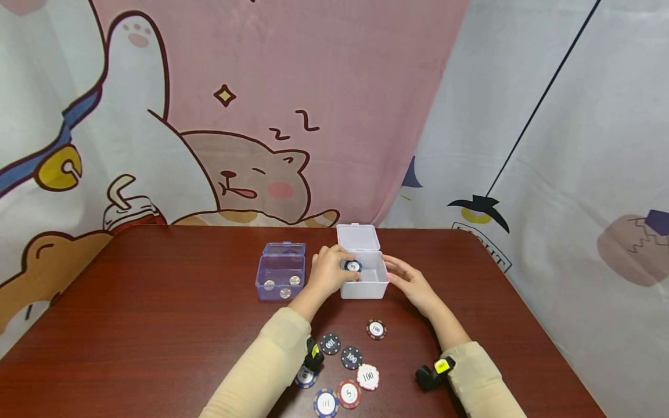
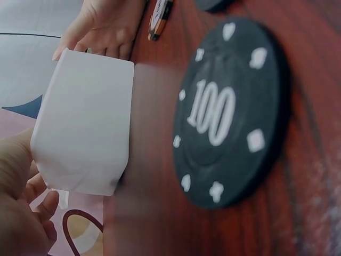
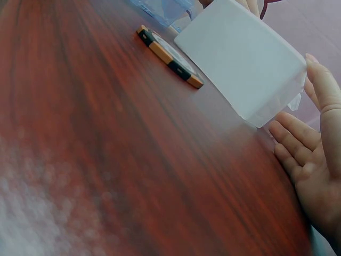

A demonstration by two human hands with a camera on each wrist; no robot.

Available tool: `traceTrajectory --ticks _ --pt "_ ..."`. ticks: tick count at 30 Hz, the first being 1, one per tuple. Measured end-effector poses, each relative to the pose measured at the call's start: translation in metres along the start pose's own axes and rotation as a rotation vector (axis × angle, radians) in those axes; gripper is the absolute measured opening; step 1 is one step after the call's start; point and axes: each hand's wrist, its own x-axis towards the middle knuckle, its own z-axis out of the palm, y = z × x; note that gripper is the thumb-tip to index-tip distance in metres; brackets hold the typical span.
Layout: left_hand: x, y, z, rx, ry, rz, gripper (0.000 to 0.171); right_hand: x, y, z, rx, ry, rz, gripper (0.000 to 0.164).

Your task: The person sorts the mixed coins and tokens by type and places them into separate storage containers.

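Observation:
A white plastic box stands with its lid tipped back. My left hand reaches over the box's left wall and pinches a dark poker chip with a white centre at the opening. On the other side, my right hand steadies the box's right wall with extended fingers. In the right wrist view, the thumb of the right hand touches the box's edge. The left wrist view shows the box's outer wall between both hands, with the pinched chip hidden there.
Left of the white box stands an open, clear purple box holding several silver coins. Nearer on the table lie several loose chips, among them a black-and-orange one, a black one, a white one and a red one.

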Motion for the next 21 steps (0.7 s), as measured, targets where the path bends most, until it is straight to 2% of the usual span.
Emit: traceTrajectory --ticks 7,12,17,21 --pt "0.000 0.000 -0.001 -0.026 -0.006 0.006 0.043 0.001 0.001 0.000 -0.003 -0.001 -0.003 0.047" --pt "-0.002 0.000 -0.003 -0.057 0.008 0.034 0.044 0.001 0.002 0.000 -0.003 -0.004 0.001 0.047" --pt "-0.009 0.005 -0.008 -0.129 0.053 0.071 0.043 0.000 0.001 0.000 -0.005 -0.004 0.002 0.047" --pt "-0.015 0.011 -0.012 -0.198 0.061 0.081 0.041 0.000 0.001 0.000 -0.001 -0.004 -0.011 0.047"
